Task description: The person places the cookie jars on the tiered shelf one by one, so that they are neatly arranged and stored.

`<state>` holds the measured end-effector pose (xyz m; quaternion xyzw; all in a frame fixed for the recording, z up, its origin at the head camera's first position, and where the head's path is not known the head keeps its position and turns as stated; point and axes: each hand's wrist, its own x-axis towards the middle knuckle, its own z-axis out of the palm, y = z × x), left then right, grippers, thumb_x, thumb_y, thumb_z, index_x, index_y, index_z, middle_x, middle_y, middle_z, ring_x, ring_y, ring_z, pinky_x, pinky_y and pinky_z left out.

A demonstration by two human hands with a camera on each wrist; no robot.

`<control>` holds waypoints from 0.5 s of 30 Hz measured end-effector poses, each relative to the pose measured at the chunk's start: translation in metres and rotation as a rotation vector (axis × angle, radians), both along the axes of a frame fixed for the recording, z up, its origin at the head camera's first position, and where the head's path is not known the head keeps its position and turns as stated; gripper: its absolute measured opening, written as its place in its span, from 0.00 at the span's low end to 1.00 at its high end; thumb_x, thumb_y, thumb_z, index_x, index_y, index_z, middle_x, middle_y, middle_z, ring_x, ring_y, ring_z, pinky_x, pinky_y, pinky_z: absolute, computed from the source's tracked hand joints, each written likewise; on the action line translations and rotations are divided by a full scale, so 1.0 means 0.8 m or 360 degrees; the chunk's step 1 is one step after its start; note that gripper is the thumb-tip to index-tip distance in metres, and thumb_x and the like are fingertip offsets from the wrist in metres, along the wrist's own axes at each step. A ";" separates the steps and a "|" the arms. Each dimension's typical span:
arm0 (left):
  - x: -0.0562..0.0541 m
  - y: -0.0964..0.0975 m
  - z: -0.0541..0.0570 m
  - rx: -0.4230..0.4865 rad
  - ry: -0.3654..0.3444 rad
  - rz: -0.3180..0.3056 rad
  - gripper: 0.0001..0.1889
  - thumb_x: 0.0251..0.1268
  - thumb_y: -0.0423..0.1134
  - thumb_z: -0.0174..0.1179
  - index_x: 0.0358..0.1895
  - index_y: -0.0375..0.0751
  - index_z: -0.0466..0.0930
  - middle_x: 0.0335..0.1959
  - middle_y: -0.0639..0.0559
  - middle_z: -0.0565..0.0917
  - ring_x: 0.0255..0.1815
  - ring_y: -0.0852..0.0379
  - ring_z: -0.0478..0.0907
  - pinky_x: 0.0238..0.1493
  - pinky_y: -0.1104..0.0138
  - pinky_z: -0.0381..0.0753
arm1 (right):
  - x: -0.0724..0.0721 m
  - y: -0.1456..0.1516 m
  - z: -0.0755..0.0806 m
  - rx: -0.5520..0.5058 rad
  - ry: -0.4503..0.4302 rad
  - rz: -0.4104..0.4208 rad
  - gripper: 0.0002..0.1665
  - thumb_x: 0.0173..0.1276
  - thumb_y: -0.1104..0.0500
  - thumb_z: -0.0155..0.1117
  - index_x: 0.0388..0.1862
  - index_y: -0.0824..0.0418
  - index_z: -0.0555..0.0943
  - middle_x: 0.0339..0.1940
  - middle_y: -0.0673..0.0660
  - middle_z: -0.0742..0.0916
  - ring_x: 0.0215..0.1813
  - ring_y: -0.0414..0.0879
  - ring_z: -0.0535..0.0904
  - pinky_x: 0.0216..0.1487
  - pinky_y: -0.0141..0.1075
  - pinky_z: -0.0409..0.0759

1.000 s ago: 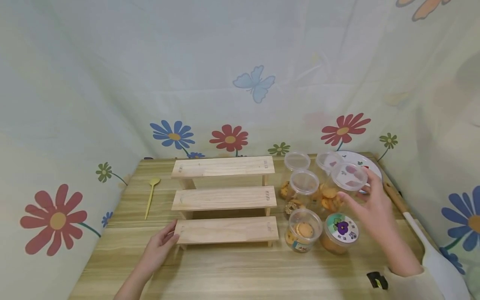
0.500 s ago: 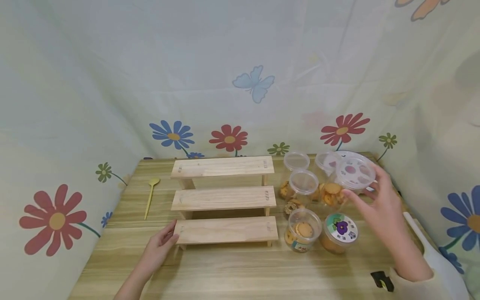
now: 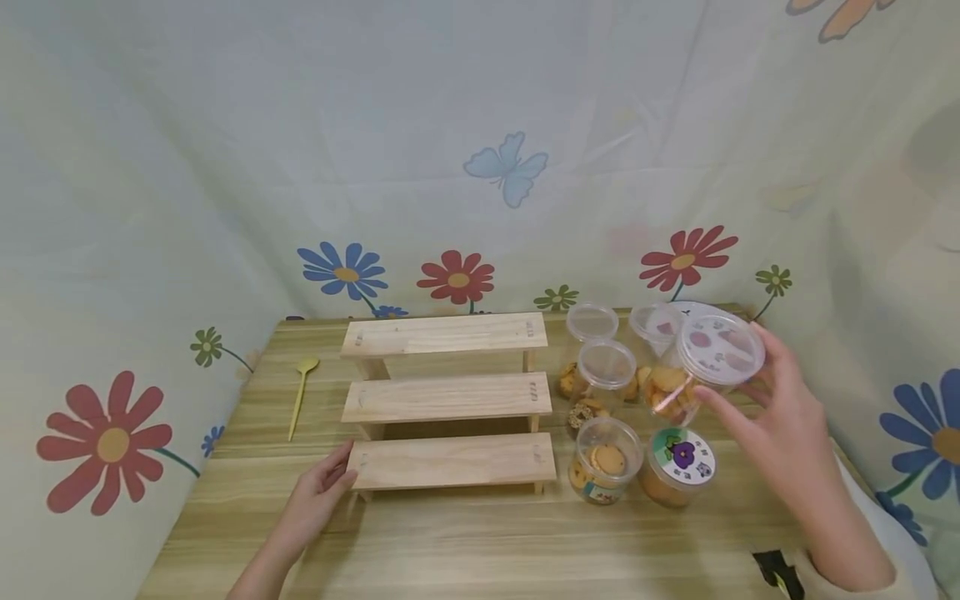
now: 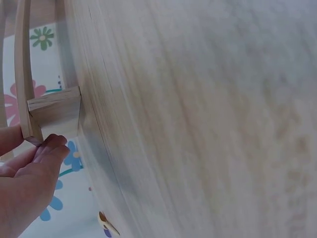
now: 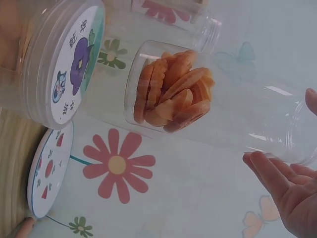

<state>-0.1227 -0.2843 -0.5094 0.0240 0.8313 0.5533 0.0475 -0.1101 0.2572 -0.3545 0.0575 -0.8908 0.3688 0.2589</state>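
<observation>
My left hand (image 3: 315, 492) holds the left end of the lowest board of a three-step wooden stand (image 3: 453, 461). In the left wrist view, the thumb and fingers lie on either side of that board's corner (image 4: 30, 124). With my right hand (image 3: 787, 433) I grip a tall clear jar of cookies (image 3: 722, 348) near its lidded top. The right wrist view shows this jar raised and its cookies (image 5: 171, 91) gathered at the bottom. Just below it stands a short jar with a pansy-printed lid (image 3: 682, 457).
Left of the held jar are several clear cookie jars, including a short one (image 3: 606, 458) at the front. A printed plate (image 5: 49, 173) lies behind them. A yellow spoon (image 3: 300, 398) rests left of the stand. A white-bladed tool (image 3: 888, 521) lies at the right edge.
My right hand has lifted the tall cookie jar and drawn it rightward, tilting it. The left hand and the stand stay where they were.
</observation>
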 end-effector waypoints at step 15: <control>-0.001 0.002 0.001 0.0015 -0.0048 0.0022 0.29 0.74 0.35 0.53 0.72 0.29 0.56 0.69 0.31 0.62 0.66 0.39 0.65 0.59 0.69 0.70 | 0.033 -0.019 0.015 0.0013 -0.0081 -0.0010 0.59 0.54 0.58 0.78 0.77 0.45 0.52 0.62 0.65 0.74 0.56 0.64 0.76 0.44 0.11 0.66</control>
